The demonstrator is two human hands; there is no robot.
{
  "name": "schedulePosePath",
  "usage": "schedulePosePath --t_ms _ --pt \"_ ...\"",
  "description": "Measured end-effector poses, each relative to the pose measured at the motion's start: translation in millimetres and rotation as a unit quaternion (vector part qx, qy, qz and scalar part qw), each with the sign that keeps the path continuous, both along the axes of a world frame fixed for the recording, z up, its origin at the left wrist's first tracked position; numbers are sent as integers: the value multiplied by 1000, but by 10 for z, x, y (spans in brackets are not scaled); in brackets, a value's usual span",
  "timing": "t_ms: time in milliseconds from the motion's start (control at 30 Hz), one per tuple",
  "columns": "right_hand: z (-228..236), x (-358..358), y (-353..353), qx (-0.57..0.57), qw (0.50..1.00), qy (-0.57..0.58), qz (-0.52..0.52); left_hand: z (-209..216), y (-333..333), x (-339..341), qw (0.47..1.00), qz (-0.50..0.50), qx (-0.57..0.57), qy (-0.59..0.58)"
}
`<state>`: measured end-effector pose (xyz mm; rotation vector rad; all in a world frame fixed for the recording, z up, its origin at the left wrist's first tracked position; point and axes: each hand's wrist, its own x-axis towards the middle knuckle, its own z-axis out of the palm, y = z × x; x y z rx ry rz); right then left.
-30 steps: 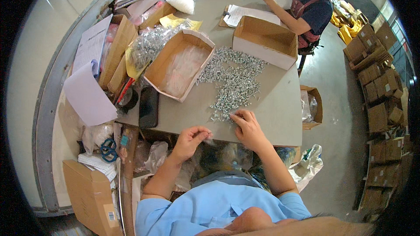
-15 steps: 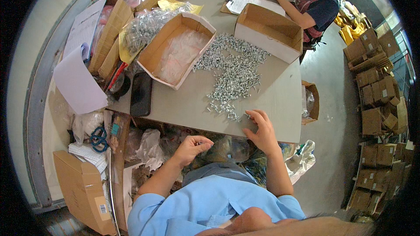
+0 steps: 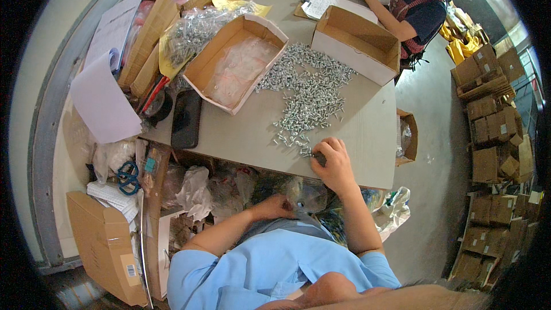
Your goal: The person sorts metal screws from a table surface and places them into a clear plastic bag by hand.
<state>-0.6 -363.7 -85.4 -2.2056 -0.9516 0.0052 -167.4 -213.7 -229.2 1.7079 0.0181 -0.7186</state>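
Note:
A spread of small silvery screws (image 3: 307,95) lies loose on the grey table (image 3: 247,143). At its near end, my right hand (image 3: 333,163) curls down to the tabletop, thumb and fingers drawn together beside the last few screws. What is between those fingertips is hidden. My left hand (image 3: 275,206) is low, below the table edge and close to my lap. Its fingers are in shadow and blurred, so their grip cannot be made out. Left of the screws stands an open carton (image 3: 198,74) with clear plastic bags (image 3: 238,72) inside.
Another open carton (image 3: 356,51) stands behind the screws, near a clipboard with paper (image 3: 330,7). A black phone (image 3: 186,119) lies at the left, by papers and bagged hardware (image 3: 192,31). Across the table sits a co-worker (image 3: 416,17). Stacked boxes (image 3: 496,126) line the right side.
My left hand has dropped from the table edge toward my lap and moved right. My right hand has shifted slightly left, its spread fingers now curled together at the screws.

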Motion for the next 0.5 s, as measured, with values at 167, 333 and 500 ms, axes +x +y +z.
schedulePosePath --t_ms 167,333,500 --pt "-5 -87 -76 -16 999 -21 -22 220 -287 132 999 24 -29 -28" --pt "85 -297 -191 -35 995 84 35 79 -410 151 989 49 -131 -39" --pt "202 -244 -60 -49 975 216 5 -86 -461 97 986 77 -140 -51"
